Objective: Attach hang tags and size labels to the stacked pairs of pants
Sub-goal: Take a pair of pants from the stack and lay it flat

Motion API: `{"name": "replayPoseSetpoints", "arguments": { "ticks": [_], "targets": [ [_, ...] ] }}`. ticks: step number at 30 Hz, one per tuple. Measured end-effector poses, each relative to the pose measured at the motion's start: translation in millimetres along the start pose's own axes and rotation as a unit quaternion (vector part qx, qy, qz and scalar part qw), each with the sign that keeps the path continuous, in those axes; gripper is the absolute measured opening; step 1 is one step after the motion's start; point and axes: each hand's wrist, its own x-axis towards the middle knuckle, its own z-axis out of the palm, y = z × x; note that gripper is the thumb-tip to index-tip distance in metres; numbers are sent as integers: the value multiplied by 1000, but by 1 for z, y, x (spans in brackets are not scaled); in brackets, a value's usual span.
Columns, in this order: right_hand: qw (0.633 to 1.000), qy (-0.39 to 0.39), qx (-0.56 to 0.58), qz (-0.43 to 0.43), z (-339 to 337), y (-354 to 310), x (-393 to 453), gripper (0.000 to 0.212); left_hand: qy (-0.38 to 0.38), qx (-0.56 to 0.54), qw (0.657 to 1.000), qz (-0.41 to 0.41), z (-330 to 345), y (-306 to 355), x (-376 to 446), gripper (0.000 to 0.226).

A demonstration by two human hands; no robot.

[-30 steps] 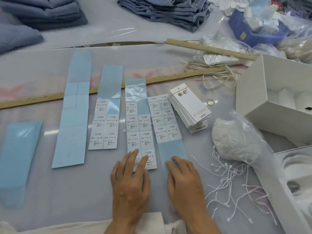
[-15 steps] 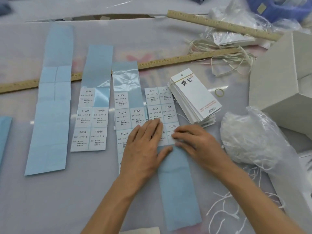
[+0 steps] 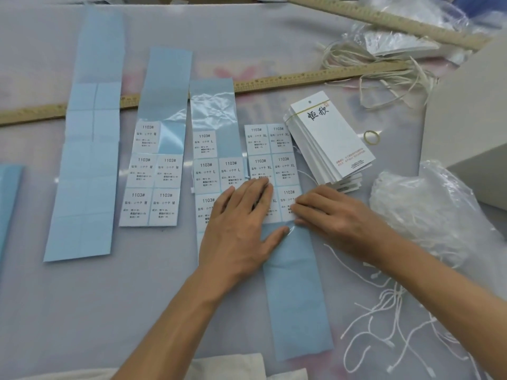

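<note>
On XL label strip (image 3: pixel 277 165), both hands press: L hand (image 3: pixel 241 229), R hand (image 3: pixel 329 215).

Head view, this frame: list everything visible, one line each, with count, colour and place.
Label sheets: five, blue backing, side by side; three carry white labels.
Hang tags: one stack, white, right of sheets.
Rubber band: one, yellowish, beside tags.
Rulers: two, wooden, far side.
Cords: many, white, loose at lower right.
Plastic bag: one, clear, right.
Box: one, white, right edge.
Left hand: flat on XL sheet.
Right hand: fingertips at XL label edge.
</note>
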Motion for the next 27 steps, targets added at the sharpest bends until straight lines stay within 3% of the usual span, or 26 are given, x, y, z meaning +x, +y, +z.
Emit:
{"name": "replayPoseSetpoints", "arguments": {
  "ticks": [8, 15, 27],
  "targets": [
    [998, -19, -42, -37, -9, 3, 1, 12, -2, 4, 1000, -4, -1, 1, 0, 75],
    [1000, -4, 1, 15, -3, -7, 5, 27, 3, -1, 1000, -6, -1, 2, 0, 76],
    [997, -48, -45, -49, -11, -2, 11, 20, -3, -7, 1000, -9, -2, 3, 0, 76]
  ]
}}
